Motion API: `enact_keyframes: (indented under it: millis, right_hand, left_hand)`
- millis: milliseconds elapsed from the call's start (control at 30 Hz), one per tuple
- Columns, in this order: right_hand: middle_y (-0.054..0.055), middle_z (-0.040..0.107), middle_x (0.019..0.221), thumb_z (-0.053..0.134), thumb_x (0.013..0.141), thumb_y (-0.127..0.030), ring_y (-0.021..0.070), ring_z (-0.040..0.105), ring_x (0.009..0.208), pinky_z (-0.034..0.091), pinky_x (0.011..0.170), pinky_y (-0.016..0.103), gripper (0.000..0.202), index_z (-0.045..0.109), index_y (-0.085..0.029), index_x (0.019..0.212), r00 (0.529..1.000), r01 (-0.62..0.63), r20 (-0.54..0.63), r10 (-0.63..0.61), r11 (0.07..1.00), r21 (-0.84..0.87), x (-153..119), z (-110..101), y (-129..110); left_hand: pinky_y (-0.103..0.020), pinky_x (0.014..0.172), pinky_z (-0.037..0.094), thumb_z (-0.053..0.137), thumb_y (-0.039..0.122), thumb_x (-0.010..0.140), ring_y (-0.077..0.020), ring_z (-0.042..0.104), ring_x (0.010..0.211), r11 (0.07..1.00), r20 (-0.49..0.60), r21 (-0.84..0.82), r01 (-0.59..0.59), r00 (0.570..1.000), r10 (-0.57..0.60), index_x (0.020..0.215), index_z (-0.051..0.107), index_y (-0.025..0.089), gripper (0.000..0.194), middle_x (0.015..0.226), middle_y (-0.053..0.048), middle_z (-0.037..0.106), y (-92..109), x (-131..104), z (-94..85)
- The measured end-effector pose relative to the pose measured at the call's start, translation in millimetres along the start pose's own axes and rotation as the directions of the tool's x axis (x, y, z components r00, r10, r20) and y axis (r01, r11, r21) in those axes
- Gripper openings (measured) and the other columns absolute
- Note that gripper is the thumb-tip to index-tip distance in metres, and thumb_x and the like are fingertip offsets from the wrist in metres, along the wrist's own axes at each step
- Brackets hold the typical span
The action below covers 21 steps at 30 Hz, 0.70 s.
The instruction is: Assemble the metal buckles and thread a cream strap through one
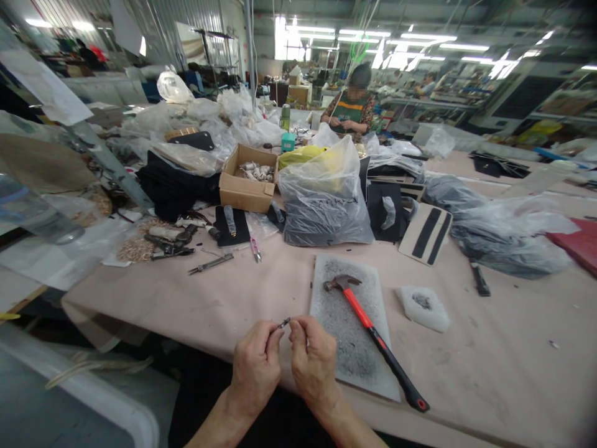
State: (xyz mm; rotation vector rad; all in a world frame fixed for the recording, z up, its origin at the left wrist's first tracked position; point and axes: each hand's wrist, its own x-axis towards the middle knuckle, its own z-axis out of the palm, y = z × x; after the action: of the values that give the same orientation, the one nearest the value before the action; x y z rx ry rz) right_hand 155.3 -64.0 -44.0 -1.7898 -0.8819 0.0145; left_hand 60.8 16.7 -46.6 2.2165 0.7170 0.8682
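Two hands: both are meeting at the near edge of the table (233,298), low in the head view, forearms rising from the bottom of the frame.
Left hand (255,367): it is curling palm-inward, knuckles toward the camera, thumb and forefinger pressing together on the near end of a small metal piece (283,323).
Right hand (313,361): it is mirroring the left, fingertips pinching closed just beside the far end of the same piece; whether they are actually touching it is too small to tell.
Small metal piece: it is sitting between the two sets of fingertips, tilting up to the right, held clear above the table surface.
Work slab (326,292): a grey speckled slab is lying flat on the table just beyond the right hand.
Hammer (373,336): it is resting diagonally across the slab, head at the upper left, red-and-black handle running off the slab's lower right edge.
White foam pad (423,307): it is lying right of the slab, apart from it.
Plastic bag (326,199): a full clear bag is standing behind the slab.
Cardboard box (247,180): it is sitting open, left of the bag.
Snips (255,249): pink-handled, they are lying in front of the box.
Another person (354,106): seated and working at the far end of the table, well apart.
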Motion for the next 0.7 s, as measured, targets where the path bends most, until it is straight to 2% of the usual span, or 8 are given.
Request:
enact_keyframes:
  millis: [167,300,367,467,567,633,700]
  right_hand:
    - [-0.001,0.059,0.057,0.046,0.096,-0.027,0.0116,0.056,0.047,0.043,0.050,0.022,0.022,0.060,-0.018,0.083,0.997,-0.075,-0.006,0.075,0.997,0.033,-2.6,-1.0,3.1]
    - [0.001,0.060,0.060,0.044,0.095,-0.026,0.0133,0.058,0.053,0.043,0.053,0.023,0.023,0.061,-0.017,0.082,1.000,0.004,-0.009,-0.004,1.000,-0.028,-0.2,-1.4,2.7]
    - [0.001,0.059,0.060,0.043,0.095,-0.028,0.0139,0.057,0.054,0.043,0.053,0.024,0.025,0.061,-0.018,0.080,0.999,-0.004,0.040,0.005,1.000,-0.018,1.8,-2.1,3.5]
    - [-0.001,0.055,0.056,0.045,0.094,-0.034,0.0126,0.053,0.050,0.040,0.049,0.023,0.028,0.059,-0.018,0.076,0.971,-0.206,0.147,0.189,0.972,0.110,3.3,-2.2,5.3]
    - [-0.002,0.054,0.054,0.051,0.091,-0.040,0.0105,0.048,0.045,0.039,0.044,0.021,0.030,0.058,-0.017,0.072,0.889,-0.446,0.248,0.384,0.847,0.289,2.8,0.7,5.6]
    - [-0.003,0.054,0.054,0.055,0.088,-0.042,0.0099,0.048,0.044,0.039,0.043,0.020,0.031,0.059,-0.017,0.070,0.855,-0.516,0.281,0.436,0.768,0.380,2.8,2.9,4.8]
    - [-0.003,0.054,0.054,0.056,0.088,-0.041,0.0105,0.051,0.046,0.040,0.045,0.020,0.030,0.059,-0.017,0.071,0.856,-0.517,0.245,0.456,0.738,0.433,3.6,3.6,3.9]
  left_hand:
    - [-0.025,0.060,0.047,0.046,0.019,0.094,-0.0155,0.063,0.064,1.000,-0.015,0.015,-0.015,1.000,0.015,0.083,0.060,0.018,0.018,0.070,-0.002,0.064,4.6,2.8,0.3]
    - [-0.026,0.062,0.047,0.046,0.019,0.094,-0.0157,0.063,0.066,0.999,-0.013,0.034,-0.019,1.000,0.020,0.084,0.060,0.018,0.017,0.072,-0.002,0.064,3.3,1.1,0.6]
    - [-0.026,0.062,0.047,0.046,0.019,0.093,-0.0163,0.063,0.066,0.999,-0.014,0.048,-0.016,1.000,0.016,0.084,0.060,0.018,0.017,0.072,-0.002,0.064,1.3,0.1,0.7]
    - [-0.027,0.062,0.047,0.046,0.019,0.093,-0.0167,0.063,0.066,0.999,0.012,0.040,0.001,1.000,-0.001,0.083,0.060,0.018,0.017,0.072,-0.002,0.064,-1.4,0.4,0.6]
    - [-0.026,0.061,0.047,0.046,0.019,0.092,-0.0160,0.063,0.064,0.999,0.027,0.018,0.032,0.999,-0.032,0.081,0.060,0.019,0.017,0.070,-0.001,0.064,-2.5,2.2,0.1]
    - [-0.025,0.060,0.047,0.047,0.020,0.092,-0.0154,0.062,0.063,0.999,0.028,0.002,0.050,0.998,-0.050,0.080,0.060,0.019,0.018,0.069,-0.001,0.064,-2.6,2.9,-0.8]
    - [-0.024,0.059,0.047,0.047,0.020,0.092,-0.0148,0.062,0.061,0.998,0.024,-0.014,0.061,0.998,-0.061,0.080,0.060,0.019,0.018,0.067,0.000,0.064,-2.6,2.4,-1.9]
